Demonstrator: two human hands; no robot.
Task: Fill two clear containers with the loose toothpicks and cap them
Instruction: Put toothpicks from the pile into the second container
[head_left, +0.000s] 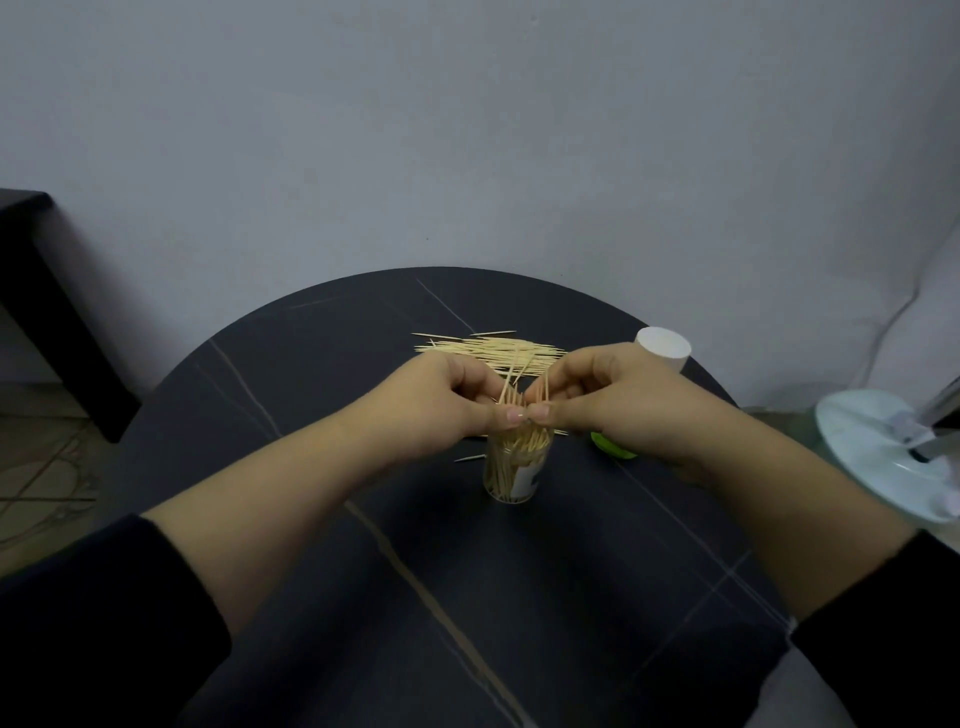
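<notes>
Far left, a dark piece of furniture (31, 291) is cut off by the frame edge. On to the round dark bench (311, 519): a single toothpick (470, 458) lies flat just left of the container. The left hand (452, 400) has its fingers curled, thumb and fingers pinching a bundle of toothpicks (511, 397) from the left. Behind the hands, the loose toothpicks (488, 348) lie flat in a pile, long axes running left to right across the bench.

Dead centre, the clear container (514, 473) stands upright on the bench, and the sticks inside it stand on end. Its mouth is hidden behind the two thumbs. The bundle rises out of it, tips up, fanning a little.

The right hand (613, 400) pinches the same bundle from the right, thumb tip against the left thumb. Under its heel, a green object (610, 446) is mostly hidden, and I can't make out what it is. Behind it is a white cylinder (662, 348), partly covered. Far right, a pale round disc (872, 457) is cut off by the edge.
</notes>
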